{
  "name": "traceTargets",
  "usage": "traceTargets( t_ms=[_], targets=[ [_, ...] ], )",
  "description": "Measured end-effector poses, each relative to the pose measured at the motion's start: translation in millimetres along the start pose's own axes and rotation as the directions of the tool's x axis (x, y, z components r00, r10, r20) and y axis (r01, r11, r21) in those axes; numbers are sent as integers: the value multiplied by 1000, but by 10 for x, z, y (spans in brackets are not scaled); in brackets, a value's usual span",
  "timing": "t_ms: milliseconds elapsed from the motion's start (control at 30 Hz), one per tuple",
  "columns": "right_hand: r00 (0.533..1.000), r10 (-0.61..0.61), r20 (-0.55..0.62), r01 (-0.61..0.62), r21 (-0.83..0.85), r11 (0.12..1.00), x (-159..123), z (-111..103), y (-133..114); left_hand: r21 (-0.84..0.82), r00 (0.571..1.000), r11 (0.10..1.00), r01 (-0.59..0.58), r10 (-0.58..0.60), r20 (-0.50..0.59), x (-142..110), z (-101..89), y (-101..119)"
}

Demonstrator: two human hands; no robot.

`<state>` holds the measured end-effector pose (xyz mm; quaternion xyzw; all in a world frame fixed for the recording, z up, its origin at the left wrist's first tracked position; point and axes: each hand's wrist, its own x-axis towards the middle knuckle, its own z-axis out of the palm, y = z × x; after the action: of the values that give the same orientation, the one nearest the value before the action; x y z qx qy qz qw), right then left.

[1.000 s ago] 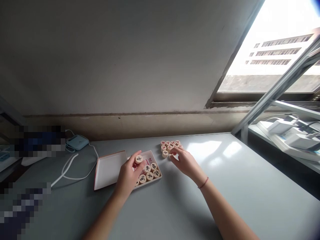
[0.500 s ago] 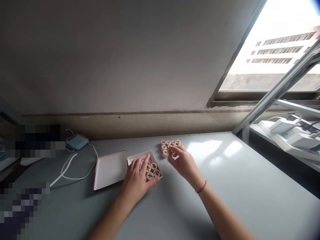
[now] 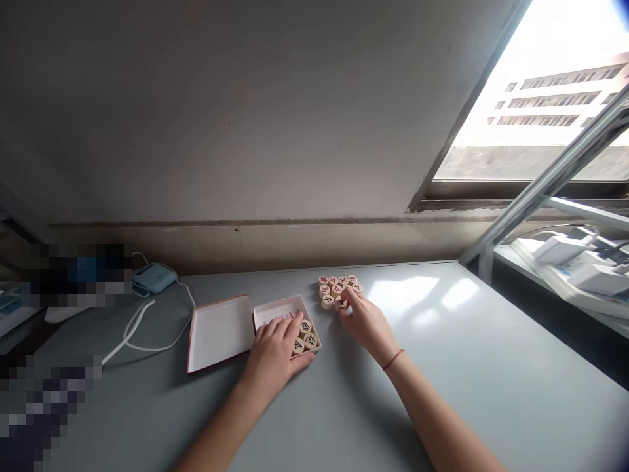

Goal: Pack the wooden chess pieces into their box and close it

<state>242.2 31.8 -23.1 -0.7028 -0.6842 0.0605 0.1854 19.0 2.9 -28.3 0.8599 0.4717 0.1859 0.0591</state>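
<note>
My left hand [image 3: 272, 349] lies over the right part of a shallow white box [image 3: 275, 308], fingers stretched across it and thumb apart at its near rim. Round wooden Chinese chess pieces with dark characters [image 3: 305, 326] sit in that box; my fingers hide some of them. To the right, my right hand [image 3: 366, 321] pinches a Chinese chess piece [image 3: 340, 303] at the near row of a group on the table. The group's pieces with red characters [image 3: 336, 289] stand close together in rows behind it, and a dark-lettered piece [image 3: 327, 301] is just left of my fingertips.
The box lid [image 3: 219, 333] lies inside up, left of the box. A light blue device [image 3: 154, 278] and a white cable [image 3: 128, 331] are farther left on the grey table [image 3: 472, 367]. White chargers [image 3: 565, 249] rest on a shelf at the right, beside a metal frame.
My right hand has lowered its piece to the table beside the dark-lettered one. My left fingers have moved right and drawn closer together over the box. The view has shifted slightly.
</note>
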Motion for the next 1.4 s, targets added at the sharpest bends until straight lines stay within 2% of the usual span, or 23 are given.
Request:
traceTargets(
  t_ms=[300,433,533,600,667,800,900,1067,1133,1233,1333,1400],
  targets=[
    [999,-4,-38,5,12,1000,23,42,25,-44,997,998,-53,55,46,25,-91,-42],
    [998,-12,-66,14,31,999,2,-22,-15,-60,994,996,-67,72,84,35,-128,-56],
    [994,-58,-95,68,114,991,-41,-107,-126,-69,994,994,-82,87,65,42,-157,-72],
    [989,-137,-48,144,215,966,-84,-144,-228,-50,998,997,-53,55,43,52,-178,-76],
    [974,-223,48,198,313,929,-131,-147,-331,-9,1000,1000,16,-16,18,64,-201,-67],
    [930,-297,217,196,390,900,-208,-78,-471,84,991,989,122,-126,45,90,-248,-9],
    [931,-273,242,171,373,912,-235,-35,-507,94,988,987,128,-135,76,100,-275,42],
    [935,-260,242,157,376,913,-232,-32,-503,49,989,989,143,-145,40,100,-264,66],
    [943,-253,215,149,407,901,-222,-45,-496,16,991,991,136,-136,2,103,-251,55],
    [966,-249,74,187,468,864,-221,-81,-501,-52,988,996,76,-82,-128,113,-246,41],
    [939,-338,-62,322,498,805,-258,-110,-545,-151,964,988,12,-52,-262,118,-267,61],
    [916,-388,-106,386,502,774,-294,-108,-585,-257,960,966,9,-80,-267,111,-287,99]
  ],
)
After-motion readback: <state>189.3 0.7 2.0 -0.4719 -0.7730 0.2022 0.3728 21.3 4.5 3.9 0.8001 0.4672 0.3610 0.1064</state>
